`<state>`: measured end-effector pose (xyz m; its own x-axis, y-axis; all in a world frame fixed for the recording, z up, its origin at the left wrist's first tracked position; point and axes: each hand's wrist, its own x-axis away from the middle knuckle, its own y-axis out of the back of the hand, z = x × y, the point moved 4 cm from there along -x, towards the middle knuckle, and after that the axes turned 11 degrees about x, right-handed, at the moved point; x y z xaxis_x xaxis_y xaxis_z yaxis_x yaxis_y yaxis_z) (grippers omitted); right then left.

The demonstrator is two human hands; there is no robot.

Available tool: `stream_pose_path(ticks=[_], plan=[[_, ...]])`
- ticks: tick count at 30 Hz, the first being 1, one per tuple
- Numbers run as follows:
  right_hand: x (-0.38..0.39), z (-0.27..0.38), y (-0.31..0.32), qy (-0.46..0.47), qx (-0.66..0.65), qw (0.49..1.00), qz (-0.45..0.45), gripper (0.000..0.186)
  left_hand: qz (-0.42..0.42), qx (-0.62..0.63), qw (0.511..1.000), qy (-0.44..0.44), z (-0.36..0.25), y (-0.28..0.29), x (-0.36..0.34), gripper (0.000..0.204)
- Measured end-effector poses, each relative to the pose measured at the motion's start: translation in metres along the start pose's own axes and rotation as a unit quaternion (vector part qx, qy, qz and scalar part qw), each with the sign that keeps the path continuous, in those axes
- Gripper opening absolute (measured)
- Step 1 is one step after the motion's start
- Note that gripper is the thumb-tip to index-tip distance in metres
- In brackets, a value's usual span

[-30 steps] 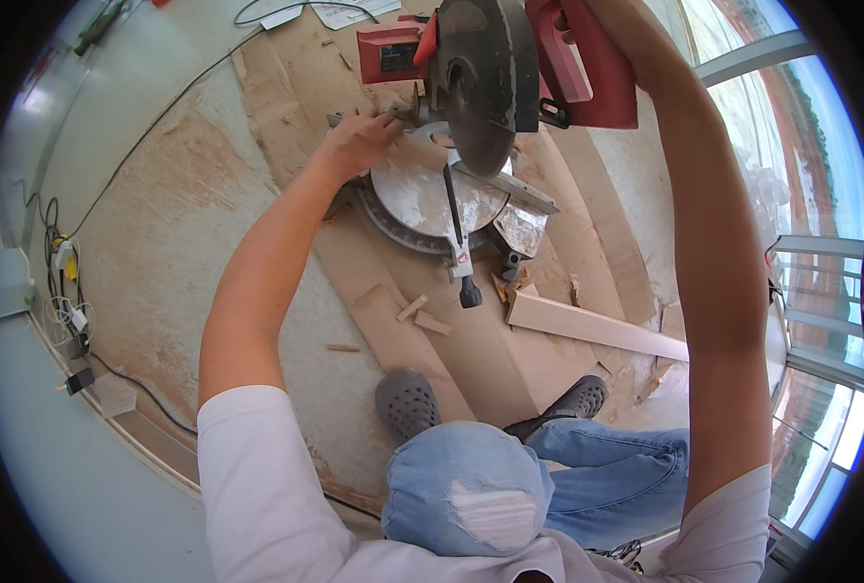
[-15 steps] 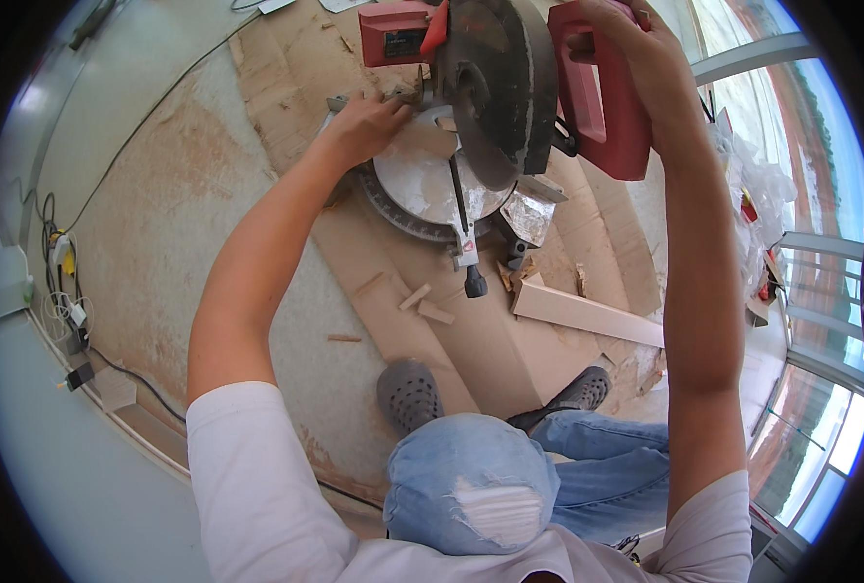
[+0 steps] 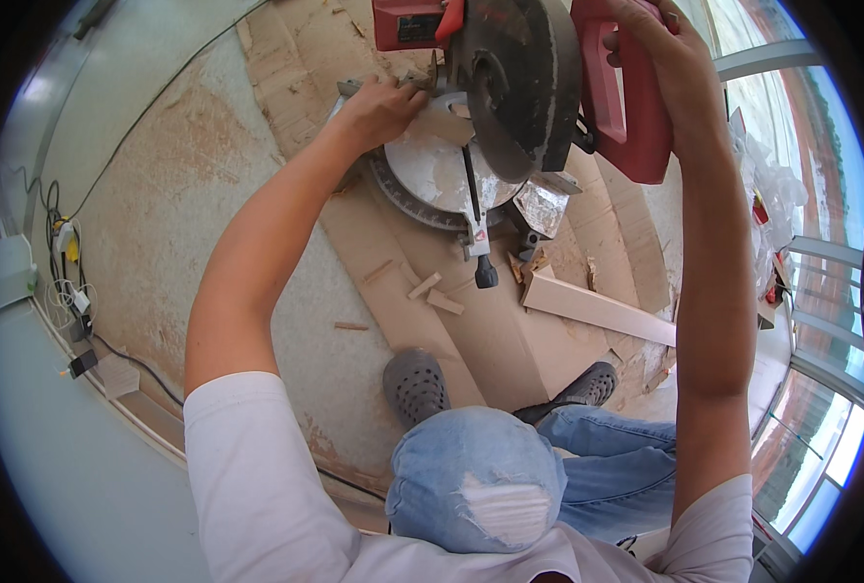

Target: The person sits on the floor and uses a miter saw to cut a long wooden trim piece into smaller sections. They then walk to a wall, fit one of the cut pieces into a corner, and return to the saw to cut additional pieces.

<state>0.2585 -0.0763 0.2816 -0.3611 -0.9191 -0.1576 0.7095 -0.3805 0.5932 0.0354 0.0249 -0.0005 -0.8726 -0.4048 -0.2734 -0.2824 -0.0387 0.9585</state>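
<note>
The worn cardboard (image 3: 509,340) covers much of the pale, dusty floor (image 3: 208,204); its creased, loose layers could let the saw shift if the push is uneven. The miter saw (image 3: 524,97) stands toward the cardboard's far end, a dark rounded guard above a scuffed, round metal base (image 3: 427,180). The right hand (image 3: 680,78) has its fingers wrapped around the hard red loop of the handle (image 3: 645,126). Whether the blade turns cannot be told, but a slipping workpiece could draw the left hand (image 3: 383,112) toward it. A long, smooth, straight-edged plank (image 3: 597,309) runs toward the cardboard's right edge, where a foot could catch it. The tan wood piece (image 3: 443,124), short and flat-faced, lies on the saw base beside the guard; the left fingers bend close together at its end, though their exact grip is hidden. A weak hold there could let it twist. Smallest are the thin, squared offcuts (image 3: 425,285) near the cardboard's left edge
</note>
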Motion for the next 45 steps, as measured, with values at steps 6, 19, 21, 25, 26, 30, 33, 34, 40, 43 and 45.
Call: stream_pose_path(ticks=[6,19,21,25,26,30,33,34,40,43,45], plan=[[0.002,-0.003,0.001,-0.015,-0.003,1.0,0.002,0.034,-0.005,-0.019,1.0,0.001,-0.002,-0.002,-0.001,0.018],[0.053,-0.046,0.001,0.021,-0.033,0.999,-0.026,0.042,0.001,0.021,1.0,0.001,0.002,-0.001,0.002,0.024],[0.07,-0.052,-0.001,0.021,-0.039,0.998,-0.032,0.042,0.001,0.022,1.0,-0.001,0.002,0.0,0.002,0.025],[0.094,-0.073,-0.006,0.024,-0.082,0.996,-0.04,0.042,-0.017,0.03,0.999,-0.003,0.002,-0.001,0.004,0.024],[0.1,-0.078,-0.007,0.029,-0.091,0.994,-0.045,0.042,-0.021,0.033,0.999,-0.005,0.001,-0.001,0.003,0.024],[0.121,-0.091,-0.011,0.043,-0.073,0.994,-0.062,0.039,0.001,0.027,1.0,0.009,-0.001,0.002,0.001,0.022],[0.135,-0.1,-0.018,0.047,-0.098,0.992,-0.06,0.039,0.013,0.027,0.999,0.021,0.001,0.003,0.001,0.022],[0.139,-0.104,-0.02,0.05,-0.107,0.991,-0.061,0.04,0.013,0.027,0.999,0.022,0.0,0.003,0.001,0.022],[0.145,-0.115,-0.021,0.052,-0.098,0.992,-0.068,0.042,0.021,0.025,0.999,0.029,-0.001,0.002,-0.003,0.021],[0.126,-0.098,-0.014,0.034,-0.108,0.992,-0.057,0.042,0.019,0.028,0.999,0.025,-0.001,0.002,0.0,0.022],[0.1,-0.079,-0.006,0.036,-0.107,0.993,-0.044,0.04,0.004,0.028,1.0,0.008,0.0,0.002,0.0,0.023]])
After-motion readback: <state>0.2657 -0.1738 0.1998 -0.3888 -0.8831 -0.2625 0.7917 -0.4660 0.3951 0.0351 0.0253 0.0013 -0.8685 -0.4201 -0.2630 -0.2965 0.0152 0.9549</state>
